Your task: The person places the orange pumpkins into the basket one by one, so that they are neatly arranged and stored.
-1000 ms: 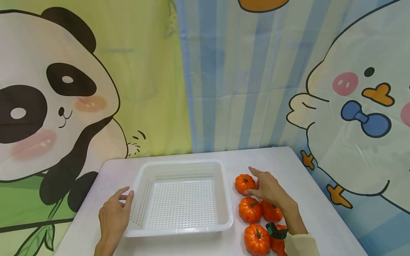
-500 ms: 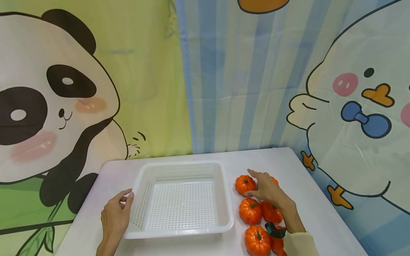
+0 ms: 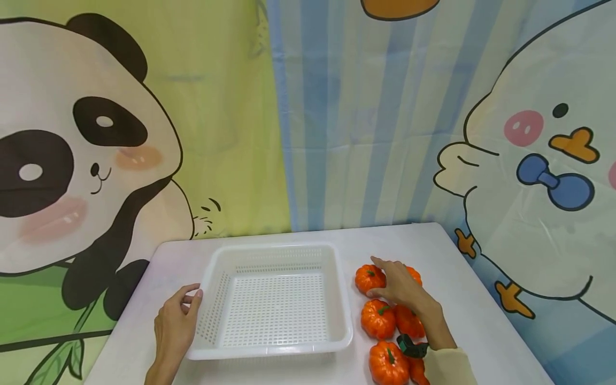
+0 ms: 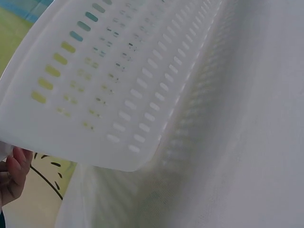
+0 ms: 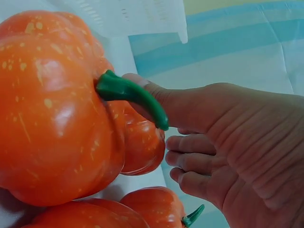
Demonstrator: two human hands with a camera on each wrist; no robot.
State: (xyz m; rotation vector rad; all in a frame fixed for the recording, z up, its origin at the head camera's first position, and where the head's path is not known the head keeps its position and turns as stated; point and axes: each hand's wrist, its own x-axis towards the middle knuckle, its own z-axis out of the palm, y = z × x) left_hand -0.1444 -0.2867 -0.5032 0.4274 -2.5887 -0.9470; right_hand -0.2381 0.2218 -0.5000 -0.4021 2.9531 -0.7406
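Observation:
A white perforated plastic basket (image 3: 269,350) sits on the table. My left hand (image 3: 175,323) is at its left rim, thumb and index fingertips right at the edge; the left wrist view shows fingers (image 4: 18,171) beside a corner of the basket. My right hand (image 3: 401,286) reaches over the rear pair of orange toy pumpkins, thumb and index finger spread beside the back left pumpkin (image 3: 369,279). Its palm half hides the back right pumpkin (image 3: 414,275). In the right wrist view a large pumpkin (image 5: 57,114) with a green stem overlaps the thumb (image 5: 185,107), and the fingers are loosely bent.
More pumpkins stand in pairs to the right of the basket: a middle left one (image 3: 378,319), a middle right one (image 3: 409,321) and a front left one (image 3: 389,363). A black wrist strap (image 3: 412,346) overlaps the front right pumpkin. Cartoon-printed curtains (image 3: 327,133) hang behind the white table (image 3: 462,299).
The right hand has come down slightly beside the back left pumpkin. The left hand has shifted slightly right at the basket rim. The basket and pumpkins keep their places.

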